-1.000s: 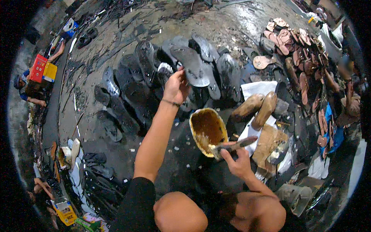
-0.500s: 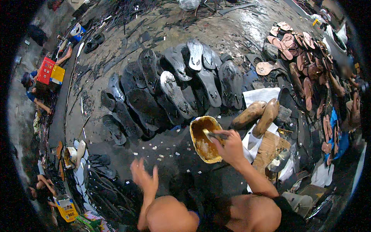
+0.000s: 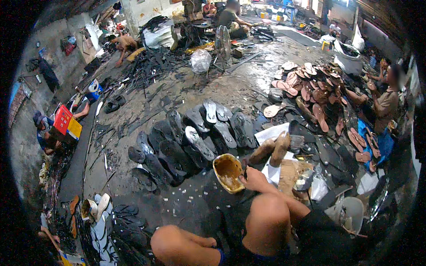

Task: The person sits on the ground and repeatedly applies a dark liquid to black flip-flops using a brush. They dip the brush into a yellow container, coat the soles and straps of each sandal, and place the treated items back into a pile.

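Observation:
My right hand (image 3: 256,179) is closed around a brush (image 3: 243,168) at the right rim of a pale tub. Only a dark bit of the brush shows above my fingers. Amber, glue-like paste coats the inside of the tub (image 3: 217,167). My left hand does not show; my bent left knee (image 3: 171,244) is at the lower edge. Just beyond the tub lie rows of dark sandal soles (image 3: 175,153), some with a wet-looking grey shine (image 3: 199,142). Two brown wooden shoe lasts (image 3: 278,150) rest to the right of the tub, partly over white sheets.
A wooden board (image 3: 295,175) lies right of my hand, near a whitish bucket (image 3: 350,213). Farther right is a heap of pinkish-tan sandals (image 3: 319,116), with a person (image 3: 386,104) beside it. Black scraps (image 3: 155,66) and a fan (image 3: 222,42) are at the back.
The view has tilted up, bringing the far room in. My right hand has moved from over the tub to its right rim. My left hand, earlier raised with fingers spread, has left the view.

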A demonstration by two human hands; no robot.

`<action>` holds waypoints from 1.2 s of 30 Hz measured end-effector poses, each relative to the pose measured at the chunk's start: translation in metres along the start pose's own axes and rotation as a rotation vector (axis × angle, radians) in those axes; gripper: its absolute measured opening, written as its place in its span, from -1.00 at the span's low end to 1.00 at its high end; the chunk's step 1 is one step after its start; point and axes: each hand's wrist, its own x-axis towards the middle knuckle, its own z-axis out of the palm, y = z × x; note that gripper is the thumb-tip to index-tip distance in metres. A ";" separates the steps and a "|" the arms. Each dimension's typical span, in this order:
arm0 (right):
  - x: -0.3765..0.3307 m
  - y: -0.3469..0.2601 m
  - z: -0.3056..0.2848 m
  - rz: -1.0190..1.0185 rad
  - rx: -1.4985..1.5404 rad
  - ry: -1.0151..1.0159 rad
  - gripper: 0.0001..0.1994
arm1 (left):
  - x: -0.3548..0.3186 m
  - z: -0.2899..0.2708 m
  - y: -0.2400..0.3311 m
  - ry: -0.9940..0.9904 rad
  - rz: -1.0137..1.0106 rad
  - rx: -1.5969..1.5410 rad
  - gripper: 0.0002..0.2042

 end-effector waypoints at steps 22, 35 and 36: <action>-0.019 0.012 0.020 -0.031 0.168 0.188 -0.59 | -0.060 0.036 -0.026 -0.341 0.089 0.013 -0.36; 0.011 -0.048 -0.010 -0.057 1.370 -0.259 -0.70 | 0.102 0.049 0.064 -0.028 0.208 -0.218 -0.35; 0.020 -0.070 -0.015 -0.197 1.242 -0.130 -0.71 | 0.117 0.037 0.070 -0.059 0.163 -0.753 -0.40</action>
